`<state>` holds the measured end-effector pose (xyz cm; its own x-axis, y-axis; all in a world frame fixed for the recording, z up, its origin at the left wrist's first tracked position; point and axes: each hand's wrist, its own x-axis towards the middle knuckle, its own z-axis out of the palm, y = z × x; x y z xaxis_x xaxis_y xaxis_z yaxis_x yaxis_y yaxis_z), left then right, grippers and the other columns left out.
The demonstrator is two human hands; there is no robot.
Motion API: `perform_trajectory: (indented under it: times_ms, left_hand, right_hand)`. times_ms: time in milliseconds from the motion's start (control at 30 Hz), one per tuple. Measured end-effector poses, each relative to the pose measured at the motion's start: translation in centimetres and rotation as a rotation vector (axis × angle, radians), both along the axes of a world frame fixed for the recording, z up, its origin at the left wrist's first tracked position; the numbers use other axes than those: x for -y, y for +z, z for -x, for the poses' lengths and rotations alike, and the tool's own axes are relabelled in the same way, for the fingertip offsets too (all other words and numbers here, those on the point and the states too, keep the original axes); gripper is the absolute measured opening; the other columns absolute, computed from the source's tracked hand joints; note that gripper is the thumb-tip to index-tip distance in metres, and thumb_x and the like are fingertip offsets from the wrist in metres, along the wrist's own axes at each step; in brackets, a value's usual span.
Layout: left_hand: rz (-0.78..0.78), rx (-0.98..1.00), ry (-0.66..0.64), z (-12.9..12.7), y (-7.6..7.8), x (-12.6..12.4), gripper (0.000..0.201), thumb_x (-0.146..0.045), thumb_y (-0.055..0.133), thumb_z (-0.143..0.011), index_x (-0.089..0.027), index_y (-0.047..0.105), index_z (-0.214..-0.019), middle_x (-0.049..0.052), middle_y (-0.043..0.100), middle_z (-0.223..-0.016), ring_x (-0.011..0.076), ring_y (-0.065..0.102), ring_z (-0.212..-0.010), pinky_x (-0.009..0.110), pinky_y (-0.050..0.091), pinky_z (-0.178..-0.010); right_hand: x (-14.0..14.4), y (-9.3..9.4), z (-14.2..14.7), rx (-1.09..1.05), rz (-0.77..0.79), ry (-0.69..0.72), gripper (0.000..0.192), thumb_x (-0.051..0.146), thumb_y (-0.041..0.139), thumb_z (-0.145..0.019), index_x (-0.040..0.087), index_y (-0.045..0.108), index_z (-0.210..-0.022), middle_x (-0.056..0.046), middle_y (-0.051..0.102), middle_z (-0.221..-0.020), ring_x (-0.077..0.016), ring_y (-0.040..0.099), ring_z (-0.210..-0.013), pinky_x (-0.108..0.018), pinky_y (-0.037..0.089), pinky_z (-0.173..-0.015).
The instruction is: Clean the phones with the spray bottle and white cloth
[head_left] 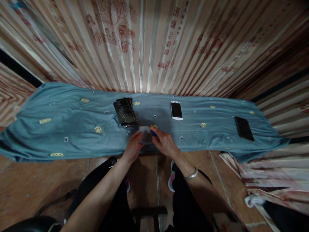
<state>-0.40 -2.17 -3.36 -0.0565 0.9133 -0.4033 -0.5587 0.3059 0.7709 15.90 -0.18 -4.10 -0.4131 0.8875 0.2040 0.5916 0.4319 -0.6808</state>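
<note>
A: Knees and dark trousers come first, nearest us, with a seated person's two bare forearms reaching forward over a brown tiled floor. A silver bangle [190, 175] circles the right wrist.

B: What are the hands doing?

A: They meet at the near edge of a blue cloth [72, 129] spread over a low surface. The left hand [132, 149] has its fingers curled round the left side of a small pale, see-through rectangle [145, 134], perhaps a phone cover or screen film; I cannot tell which. The right hand [164, 141] is closed too, steadying the rectangle's right edge while pinching something small and blue [153, 132], possibly a tool.

B: How would one handle that well?

A: My judgement: hold the thin piece by its edges only, keep it flat over the cloth, and work the blue tip gently so nothing bends or smudges.

B: And beyond the hands?

A: Just behind, a stack of dark phones [126, 111], the top screen cracked. To the right, a white phone [176, 110] lying face up. Well apart, far right, a black phone [244, 128]. Behind everything hangs a pleated, cream curtain [154, 45] printed in red.
</note>
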Motion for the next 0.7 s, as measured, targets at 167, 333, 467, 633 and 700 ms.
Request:
perform_trajectory:
  times_ms: [167,333,467,633,700]
  left_hand:
    - [-0.006,0.006,-0.02,0.1,-0.1,0.1,0.036,-0.035,0.088,-0.055,-0.019,0.076,-0.084,0.003,0.077,-0.083,0.0183,0.07,-0.08,0.027,0.052,-0.07]
    - [-0.019,0.001,-0.033,0.2,-0.4,0.1,0.038,-0.037,0.089,-0.057,-0.019,0.075,-0.088,0.003,0.078,-0.085,0.0181,0.071,-0.081,0.027,0.055,-0.072]
    - [-0.013,0.017,-0.019,0.2,-0.3,0.2,0.039,-0.034,0.09,-0.054,-0.018,0.074,-0.087,0.002,0.078,-0.083,0.0173,0.071,-0.078,0.027,0.055,-0.071]
    - [-0.025,-0.024,0.027,0.4,-0.2,0.1,0.035,-0.034,0.087,-0.058,-0.019,0.074,-0.087,0.003,0.077,-0.082,0.0197,0.072,-0.08,0.026,0.053,-0.066]
    - [-0.013,-0.037,0.032,0.5,-0.2,0.1,0.033,-0.032,0.086,-0.057,-0.018,0.073,-0.084,0.004,0.078,-0.082,0.0208,0.073,-0.081,0.027,0.053,-0.067]
  right_hand:
    - [0.1,-0.2,0.2,0.047,0.006,-0.033,0.047,0.02,0.05,-0.093,0.025,0.055,-0.139,-0.008,0.073,-0.126,-0.0247,0.071,-0.113,-0.042,0.054,-0.103]
    - [0.2,0.0,0.3,0.039,0.005,-0.017,0.045,0.021,0.048,-0.094,0.023,0.055,-0.138,-0.011,0.072,-0.127,-0.0255,0.071,-0.113,-0.042,0.056,-0.1]
    - [0.1,0.1,0.3,0.062,0.018,-0.021,0.044,0.021,0.047,-0.094,0.022,0.055,-0.138,-0.011,0.072,-0.128,-0.0254,0.071,-0.113,-0.042,0.055,-0.101]
    - [-0.7,-0.5,-0.7,0.119,-0.055,-0.049,0.053,0.027,0.042,-0.1,0.021,0.042,-0.152,-0.013,0.069,-0.135,-0.0271,0.069,-0.118,-0.044,0.053,-0.104]
    - [-1.4,-1.2,-1.3,0.196,-0.096,-0.087,0.062,0.021,0.041,-0.097,0.017,0.033,-0.158,-0.017,0.069,-0.132,-0.029,0.069,-0.113,-0.046,0.054,-0.101]
